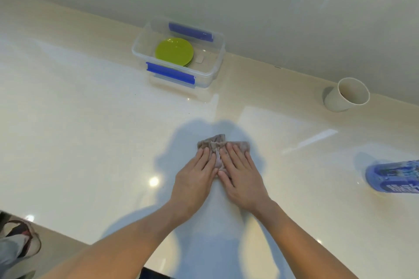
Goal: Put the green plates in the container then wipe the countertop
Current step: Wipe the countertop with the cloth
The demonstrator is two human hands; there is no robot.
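Both hands, left hand (pixel 195 176) and right hand (pixel 243 175), press flat with straight fingers on a grey cloth (pixel 217 146) on the counter (pixel 90 120), green plates (pixel 174 51) already in the clear container (pixel 210 70) beyond; wiping appears underway, next needing sweeps across the surface.

Both hands, left hand (pixel 195 179) and right hand (pixel 242 176), press a cloth (pixel 217 146) flat on the countertop (pixel 90 131).

Unreadable white print on blue package (pixel 394 176)

Left hand (pixel 194 179), right hand (pixel 243 176): fingers flat.
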